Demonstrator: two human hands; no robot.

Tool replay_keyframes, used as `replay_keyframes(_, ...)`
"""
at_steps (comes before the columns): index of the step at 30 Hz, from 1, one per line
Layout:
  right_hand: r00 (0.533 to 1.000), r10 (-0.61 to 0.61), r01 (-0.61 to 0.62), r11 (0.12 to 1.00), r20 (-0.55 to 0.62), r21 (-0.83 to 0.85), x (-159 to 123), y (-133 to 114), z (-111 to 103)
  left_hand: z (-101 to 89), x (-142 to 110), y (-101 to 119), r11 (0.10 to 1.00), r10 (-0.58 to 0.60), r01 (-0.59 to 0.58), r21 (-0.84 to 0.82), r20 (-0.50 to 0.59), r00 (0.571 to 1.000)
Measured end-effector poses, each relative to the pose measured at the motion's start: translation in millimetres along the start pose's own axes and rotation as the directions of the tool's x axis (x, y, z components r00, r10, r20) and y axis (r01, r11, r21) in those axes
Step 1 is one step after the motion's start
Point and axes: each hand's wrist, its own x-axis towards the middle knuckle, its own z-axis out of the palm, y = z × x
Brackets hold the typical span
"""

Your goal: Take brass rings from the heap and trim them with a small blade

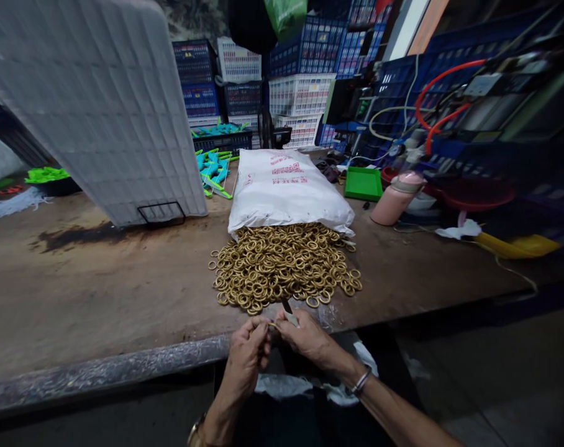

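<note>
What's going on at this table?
Someone's left hand and right hand meet by the near edge of the table, with what looks like a gold-coloured ring at their fingertips. The right hand also holds a slim, blade-like tool. Beyond them lies a heap of similar rings, against a white sack.

At five o'clock in the view, a bracelet (362,379) rings the right wrist: a narrow, smooth band, silver in colour, with a bright shine. At seven o'clock, on the left wrist, sits a gold-toned band (196,433), partly cut off by the lower edge; whether it is a watch cannot be told. Both the left hand (249,351) and the right hand (305,335) are bare, as are the slim forearms as far as they show. At six o'clock, the clothing (300,419) is dark, near black with a bluish cast, its details lost in shadow.
</note>
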Motion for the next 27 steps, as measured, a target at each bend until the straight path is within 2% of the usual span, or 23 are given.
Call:
replay_keyframes(5,0.998,-0.019,0.015,0.998,-0.062,-0.062,-2.5,3.6,-4.3,1.4,3.4,-8.9,0.984,0.023,-0.022,0.174,-0.004,1.0)
replay_keyframes(10,0.99,-0.08,0.052,0.974,-0.119,-0.223,-0.3,4.8,-4.0,5.4,6.0,-10.8,0.953,0.13,-0.12,0.278,-0.017,0.991)
replay_keyframes(13,0.989,-0.091,0.068,0.98,-0.118,-0.187,2.5,8.8,-4.2,8.2,6.3,-9.2,0.948,0.115,-0.105,0.302,-0.017,0.993)
replay_keyframes(18,0.989,-0.07,0.057,0.993,-0.133,-0.103,1.7,13.9,-5.8,9.7,5.7,-9.4,0.977,-0.009,-0.009,0.211,0.084,0.996)
replay_keyframes(23,0.994,-0.023,0.021,1.0,-0.108,-0.022,0.5,14.3,-8.3,16.0,0.6,-3.7,0.997,-0.036,0.021,0.07,0.22,0.975)
replay_keyframes(27,0.994,0.02,-0.02,1.0,-0.111,-0.003,3.4,14.3,-10.7,20.6,-1.6,1.0,0.999,-0.031,0.025,0.032,0.228,0.973)
